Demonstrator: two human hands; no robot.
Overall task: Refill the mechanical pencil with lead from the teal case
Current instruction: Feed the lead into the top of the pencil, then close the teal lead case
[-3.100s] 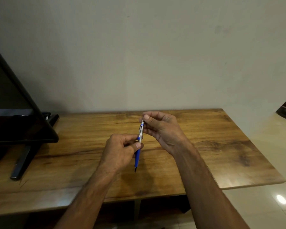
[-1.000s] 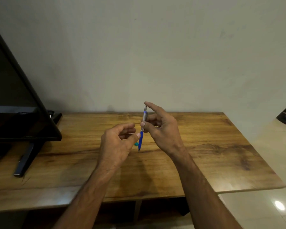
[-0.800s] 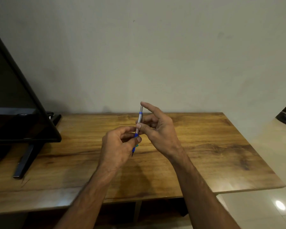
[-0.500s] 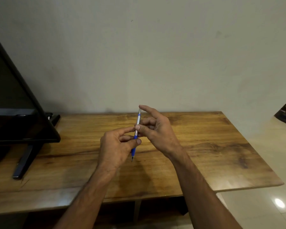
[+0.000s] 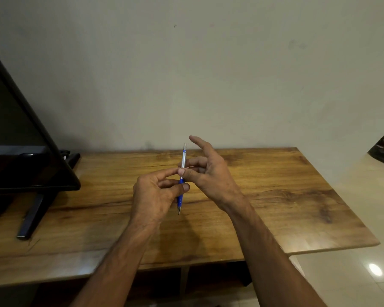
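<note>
The mechanical pencil (image 5: 183, 160), silver above and blue at the grip, stands nearly upright over the middle of the wooden table (image 5: 275, 196), tip down. My left hand (image 5: 155, 193) pinches its blue grip between thumb and fingers. My right hand (image 5: 206, 171) touches the silver barrel with thumb and a bent finger, while its index finger points up beside the pencil's open top end. The teal case is hidden; I cannot see it anywhere.
A black monitor (image 5: 20, 151) on a slanted stand (image 5: 36, 213) occupies the table's left end. A plain wall rises behind the table. Tiled floor (image 5: 353, 273) lies to the right past the table edge.
The pencil passed from my right hand's grip into my left hand's pinch and sank slightly. My right index finger lifted off the top end. A teal bit seen by my left hand earlier is gone from sight.
</note>
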